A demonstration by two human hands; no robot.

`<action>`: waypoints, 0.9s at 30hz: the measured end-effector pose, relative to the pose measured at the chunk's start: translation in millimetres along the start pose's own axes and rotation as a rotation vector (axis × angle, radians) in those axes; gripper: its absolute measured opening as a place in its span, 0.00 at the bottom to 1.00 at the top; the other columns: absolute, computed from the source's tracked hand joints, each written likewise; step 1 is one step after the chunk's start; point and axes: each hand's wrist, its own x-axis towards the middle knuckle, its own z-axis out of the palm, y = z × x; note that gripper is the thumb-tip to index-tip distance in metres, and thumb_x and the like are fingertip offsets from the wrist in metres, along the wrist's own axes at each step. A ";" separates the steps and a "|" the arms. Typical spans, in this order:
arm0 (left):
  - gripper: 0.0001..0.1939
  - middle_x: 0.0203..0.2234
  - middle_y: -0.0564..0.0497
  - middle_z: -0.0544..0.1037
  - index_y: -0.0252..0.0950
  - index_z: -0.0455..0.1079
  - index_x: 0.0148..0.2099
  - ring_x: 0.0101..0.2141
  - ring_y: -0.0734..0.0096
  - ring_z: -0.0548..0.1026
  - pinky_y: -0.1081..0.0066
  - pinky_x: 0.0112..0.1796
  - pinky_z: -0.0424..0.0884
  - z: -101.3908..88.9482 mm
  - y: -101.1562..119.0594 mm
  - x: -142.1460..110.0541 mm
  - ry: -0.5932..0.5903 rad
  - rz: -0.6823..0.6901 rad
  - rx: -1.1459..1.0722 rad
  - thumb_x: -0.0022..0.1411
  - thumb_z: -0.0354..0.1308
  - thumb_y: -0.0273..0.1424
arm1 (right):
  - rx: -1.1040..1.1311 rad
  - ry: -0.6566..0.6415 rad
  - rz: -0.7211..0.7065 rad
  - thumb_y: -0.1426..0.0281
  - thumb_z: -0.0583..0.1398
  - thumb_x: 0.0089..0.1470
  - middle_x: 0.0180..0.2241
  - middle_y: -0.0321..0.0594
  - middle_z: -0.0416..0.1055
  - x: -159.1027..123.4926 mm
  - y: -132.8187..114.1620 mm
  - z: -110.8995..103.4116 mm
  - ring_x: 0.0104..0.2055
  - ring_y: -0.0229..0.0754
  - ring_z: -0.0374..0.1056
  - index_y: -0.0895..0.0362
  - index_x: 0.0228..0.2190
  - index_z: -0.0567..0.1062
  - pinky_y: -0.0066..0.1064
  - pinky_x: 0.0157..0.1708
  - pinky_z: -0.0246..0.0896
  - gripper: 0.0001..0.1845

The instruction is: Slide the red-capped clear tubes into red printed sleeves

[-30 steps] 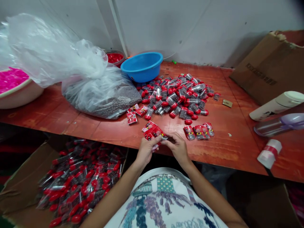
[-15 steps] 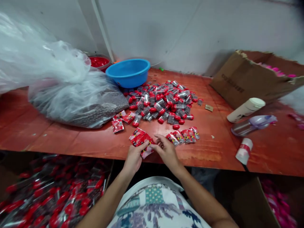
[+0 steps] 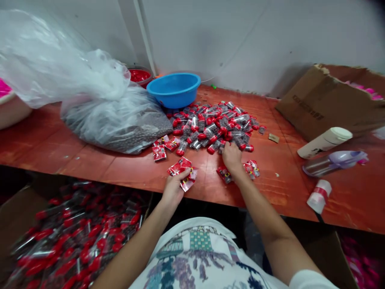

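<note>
My left hand [image 3: 173,188] pinches a few small red printed plastic packets [image 3: 187,184], fanned out above the table's front edge. My right hand [image 3: 232,155] reaches to the near edge of a heap of clear little bottles with red caps [image 3: 216,124], dark grey beads inside them. Its fingers are curled down there, and what they grip is hidden. Just under that wrist lies a row of packets with dark contents [image 3: 224,174], partly covered by the hand and forearm. More red packets [image 3: 159,153] lie left of the heap.
A clear bag of grey beads [image 3: 120,124] and a blue basin [image 3: 174,90] stand behind. To the right are a cardboard box [image 3: 313,102], a white flask [image 3: 325,142], a purple-lidded bottle [image 3: 331,162] and a white roll [image 3: 319,196]. Below left, a box holds many red-capped bottles [image 3: 87,237].
My right hand has left the packets by my left hand and moved forward and right to the heap. A packet has joined the row at right. My left hand still holds its packets.
</note>
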 end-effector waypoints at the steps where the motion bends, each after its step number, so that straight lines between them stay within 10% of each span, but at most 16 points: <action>1: 0.08 0.26 0.46 0.79 0.28 0.74 0.32 0.24 0.69 0.77 0.72 0.26 0.75 -0.2 1.7 0.2 0.007 -0.025 -0.014 0.47 0.63 0.15 | -0.005 -0.005 -0.005 0.71 0.52 0.59 0.44 0.63 0.67 1.1 -2.3 4.1 0.47 0.58 0.64 0.65 0.45 0.69 0.42 0.40 0.59 0.15; 11: 0.07 0.25 0.47 0.78 0.30 0.71 0.28 0.23 0.74 0.76 0.74 0.27 0.75 -6.3 14.2 1.8 0.029 -0.128 -0.141 0.54 0.57 0.15 | 0.190 -0.080 -0.126 0.71 0.59 0.49 0.43 0.50 0.68 -20.9 -6.1 10.2 0.46 0.52 0.65 0.60 0.48 0.69 0.38 0.45 0.58 0.22; 15: 0.06 0.25 0.47 0.78 0.30 0.71 0.29 0.23 0.74 0.76 0.74 0.27 0.76 -6.8 17.7 1.9 0.059 -0.131 -0.163 0.55 0.58 0.17 | 0.632 0.023 -0.185 0.66 0.55 0.56 0.42 0.45 0.68 -62.1 -21.6 3.4 0.40 0.45 0.66 0.55 0.48 0.71 0.36 0.42 0.62 0.19; 20: 0.06 0.24 0.49 0.78 0.31 0.72 0.30 0.23 0.74 0.76 0.73 0.30 0.77 -8.9 15.9 6.0 0.048 -0.108 -0.194 0.55 0.58 0.17 | 1.153 -0.251 -0.089 0.61 0.58 0.55 0.35 0.38 0.70 -117.3 -43.6 -0.7 0.28 0.38 0.64 0.52 0.52 0.70 0.29 0.26 0.63 0.23; 27: 0.06 0.24 0.51 0.78 0.31 0.71 0.30 0.24 0.74 0.76 0.72 0.30 0.76 -2.3 12.8 -0.4 0.033 -0.090 -0.152 0.53 0.59 0.17 | 1.195 -0.185 -0.039 0.63 0.60 0.53 0.37 0.38 0.69 -129.9 -51.3 3.2 0.32 0.38 0.65 0.51 0.49 0.73 0.27 0.26 0.65 0.21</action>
